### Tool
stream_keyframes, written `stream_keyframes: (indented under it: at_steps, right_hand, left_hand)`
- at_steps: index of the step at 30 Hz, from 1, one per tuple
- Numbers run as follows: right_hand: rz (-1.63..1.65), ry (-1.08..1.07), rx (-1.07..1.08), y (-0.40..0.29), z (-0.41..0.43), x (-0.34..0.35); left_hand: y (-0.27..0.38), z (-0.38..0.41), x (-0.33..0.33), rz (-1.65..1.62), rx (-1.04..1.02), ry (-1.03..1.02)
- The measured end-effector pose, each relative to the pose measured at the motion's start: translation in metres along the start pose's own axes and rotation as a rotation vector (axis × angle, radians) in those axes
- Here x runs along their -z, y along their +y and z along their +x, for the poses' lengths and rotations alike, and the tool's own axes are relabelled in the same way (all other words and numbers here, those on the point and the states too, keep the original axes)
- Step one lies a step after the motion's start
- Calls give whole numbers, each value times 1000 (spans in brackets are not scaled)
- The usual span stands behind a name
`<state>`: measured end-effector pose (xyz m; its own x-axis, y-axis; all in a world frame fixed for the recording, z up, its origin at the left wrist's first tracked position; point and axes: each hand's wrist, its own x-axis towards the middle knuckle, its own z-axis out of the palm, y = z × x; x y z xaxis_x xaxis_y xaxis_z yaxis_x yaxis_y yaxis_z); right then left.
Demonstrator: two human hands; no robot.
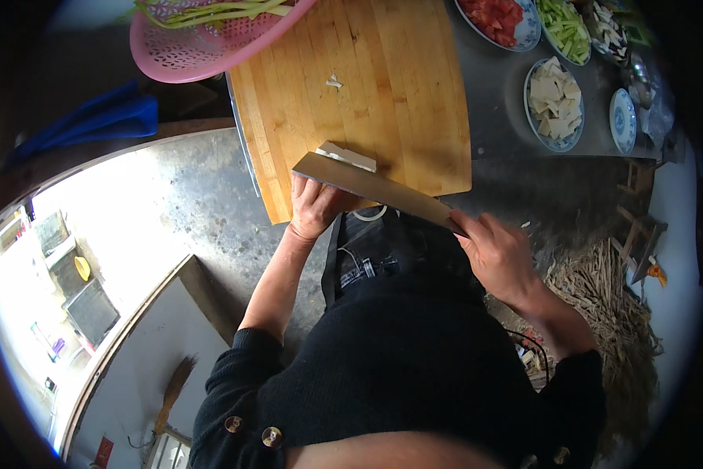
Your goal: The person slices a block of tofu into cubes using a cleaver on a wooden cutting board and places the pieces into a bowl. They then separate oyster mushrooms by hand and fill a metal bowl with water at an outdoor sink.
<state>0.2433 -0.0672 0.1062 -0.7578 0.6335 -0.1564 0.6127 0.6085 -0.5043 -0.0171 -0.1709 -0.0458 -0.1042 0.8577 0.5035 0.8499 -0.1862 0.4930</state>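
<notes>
My right hand [498,252] grips the handle end of a wide-bladed cleaver [375,186], which slants up and left over the near part of the bamboo cutting board [381,111]. Just beyond the blade lies a white block [347,157], probably tofu. Part of that block is hidden by the cleaver. My left hand [314,205] is at the board's near edge, close against the blade's left end. Its fingertips are out of sight beneath the blade, so what they touch cannot be seen. A few white scraps [334,81] lie farther up the board.
A pink plastic basket [211,55] with green stalks overlaps the board's far left. On the dark table [498,99] to the right stand a plate of white slices [555,99], chopped tomato [495,20], chopped green pieces [562,26] and a small patterned dish [623,120].
</notes>
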Motion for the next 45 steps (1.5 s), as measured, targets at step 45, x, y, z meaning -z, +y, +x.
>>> stream_keyframes:
  at_steps: [45]
  right_hand:
    - [0,-48,-64,-14,3,-13]
  left_hand:
    - [-2,-11,3,-37,3,-47]
